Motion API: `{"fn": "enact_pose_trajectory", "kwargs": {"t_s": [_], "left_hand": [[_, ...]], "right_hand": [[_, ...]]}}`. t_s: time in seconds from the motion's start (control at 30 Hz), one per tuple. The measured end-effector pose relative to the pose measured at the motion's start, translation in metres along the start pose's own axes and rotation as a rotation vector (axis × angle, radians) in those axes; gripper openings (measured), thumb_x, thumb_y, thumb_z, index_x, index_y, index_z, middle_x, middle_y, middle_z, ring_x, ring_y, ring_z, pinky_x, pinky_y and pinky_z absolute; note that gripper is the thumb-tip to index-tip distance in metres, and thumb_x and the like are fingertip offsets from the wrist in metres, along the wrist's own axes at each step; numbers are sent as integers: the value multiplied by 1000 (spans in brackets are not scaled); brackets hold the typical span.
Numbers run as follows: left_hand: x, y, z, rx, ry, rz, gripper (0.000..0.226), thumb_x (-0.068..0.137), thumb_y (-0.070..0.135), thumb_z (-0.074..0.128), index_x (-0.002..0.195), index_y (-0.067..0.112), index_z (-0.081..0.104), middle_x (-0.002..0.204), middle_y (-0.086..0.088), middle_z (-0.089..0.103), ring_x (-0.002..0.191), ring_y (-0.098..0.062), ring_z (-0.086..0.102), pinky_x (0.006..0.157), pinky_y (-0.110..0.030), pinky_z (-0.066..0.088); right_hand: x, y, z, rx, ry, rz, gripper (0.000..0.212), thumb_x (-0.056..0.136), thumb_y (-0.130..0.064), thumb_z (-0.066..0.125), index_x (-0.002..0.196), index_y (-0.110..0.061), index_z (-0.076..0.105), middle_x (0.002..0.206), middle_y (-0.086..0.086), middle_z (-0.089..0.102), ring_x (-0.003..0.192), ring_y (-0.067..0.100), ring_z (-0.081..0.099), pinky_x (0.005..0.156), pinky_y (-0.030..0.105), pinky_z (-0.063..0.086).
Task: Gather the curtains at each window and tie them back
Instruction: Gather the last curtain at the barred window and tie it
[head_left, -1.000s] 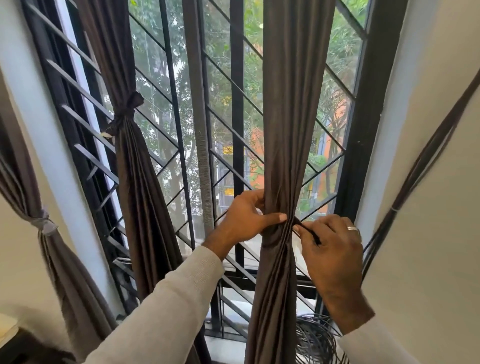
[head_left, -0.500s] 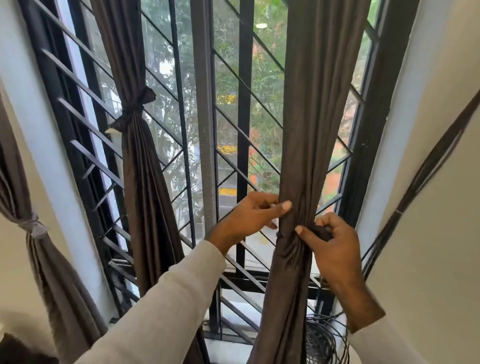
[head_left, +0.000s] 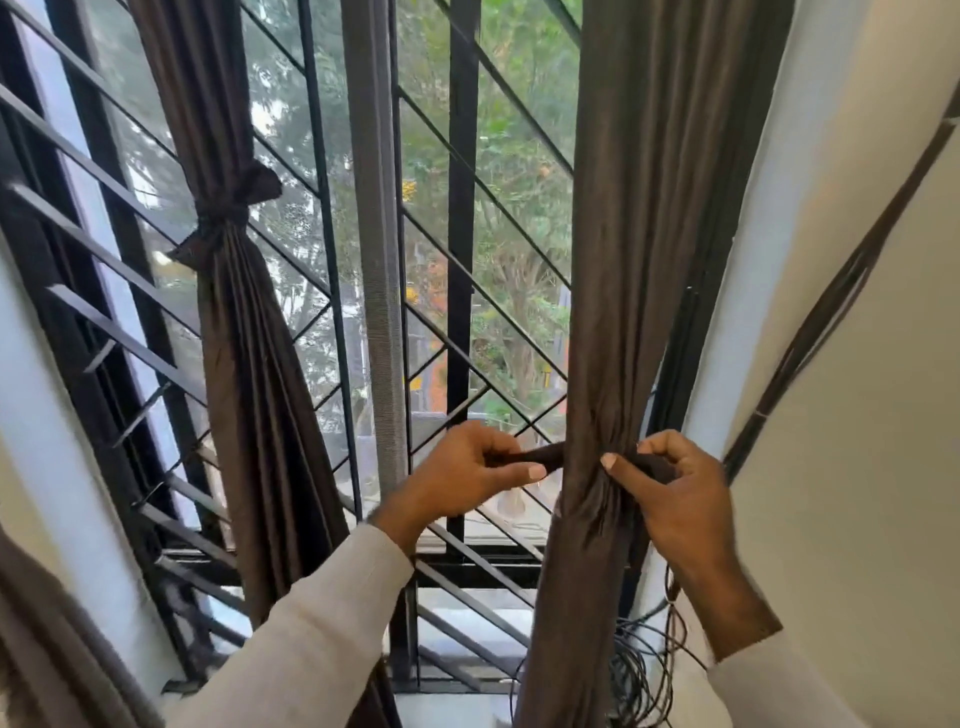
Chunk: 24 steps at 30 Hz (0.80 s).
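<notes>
No writing seen; L hand (head_left: 467, 475) & R hand (head_left: 670, 486) hold tie-back (head_left: 540, 457).

No legible text, label, brand or number observed on any surface in the head view. Orange and yellow patches behind the window glass are too blurred to read.

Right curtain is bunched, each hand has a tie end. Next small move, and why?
Probably cross the two ends in front of the right curtain and start a knot. The left hand and right hand each pinch an end of the tie, which isn't knotted yet, unlike the left curtain.
</notes>
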<state>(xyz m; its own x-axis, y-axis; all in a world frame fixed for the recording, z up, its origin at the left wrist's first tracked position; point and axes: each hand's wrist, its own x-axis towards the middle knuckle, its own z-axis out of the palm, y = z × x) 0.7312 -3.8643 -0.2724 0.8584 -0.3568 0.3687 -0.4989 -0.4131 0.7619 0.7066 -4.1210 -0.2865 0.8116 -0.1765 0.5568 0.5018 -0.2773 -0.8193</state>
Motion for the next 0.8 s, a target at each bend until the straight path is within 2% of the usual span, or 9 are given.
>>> {"fn": "enact_pose_trajectory", "kwargs": {"t_s": [0.13,0.2,0.27,0.33,0.4,0.5,0.6,0.67,0.8], "left_hand": [[-18,35,9,-133,92,285,32,87,17,90,68,33,70,106,-9,66,88,-12,60,83,-27,46],[-15,44,24,-169,131,375,34,86,12,90,66,25,66,118,-9,68,90,-23,63,83,-36,49],[-9,45,36,-239,165,379,31,92,11,83,68,1,67,120,-9,73,96,-33,70,84,-46,56],[0,46,39,-338,159,333,22,99,7,73,91,-13,75,115,-12,78,101,-26,75,88,-40,60],[9,51,39,-347,216,284,24,103,10,67,103,-11,79,100,-17,80,92,-21,74,85,-36,61],[26,54,37,-240,321,262,38,104,28,67,87,-5,75,76,-24,67,71,-17,59,67,-41,53],[34,53,38,-82,317,249,48,104,44,64,83,2,71,73,-22,63,65,-25,55,63,-49,52],[36,59,40,-39,272,264,47,106,43,63,78,4,66,70,-20,58,63,-29,53,61,-50,50],[36,73,45,-29,210,311,43,108,29,64,73,6,59,64,-16,49,61,-14,45,57,-41,42]], "right_hand": [[-2,-6,7,-46,18,-12,25,82,-16,90,75,-16,66,66,-8,66,58,7,60,56,21,50],[-4,-7,13,-39,7,-2,22,83,-17,89,77,-14,68,68,-2,68,61,14,64,59,31,55],[-7,-9,17,-4,-7,17,20,84,-18,88,79,-16,70,70,-2,70,62,12,66,61,31,58],[-11,-9,19,58,-13,20,19,84,-15,88,78,-17,71,70,-3,72,62,8,66,62,25,58],[-13,-10,17,75,-8,20,19,82,-14,89,76,-16,71,67,-5,71,59,4,63,60,19,53],[-17,-11,6,21,15,-46,20,82,-18,90,71,-14,73,70,-7,70,63,5,64,59,21,50],[-21,-8,-7,-112,17,-201,24,82,-26,89,65,-23,72,100,-4,65,92,16,68,75,27,52],[-22,-10,-16,-120,-18,-315,25,83,-29,90,65,-25,73,108,-3,64,101,19,66,84,28,49],[-20,-17,-30,-36,-165,-443,20,87,-35,83,73,-21,80,105,-11,76,101,21,67,90,40,50]]}}
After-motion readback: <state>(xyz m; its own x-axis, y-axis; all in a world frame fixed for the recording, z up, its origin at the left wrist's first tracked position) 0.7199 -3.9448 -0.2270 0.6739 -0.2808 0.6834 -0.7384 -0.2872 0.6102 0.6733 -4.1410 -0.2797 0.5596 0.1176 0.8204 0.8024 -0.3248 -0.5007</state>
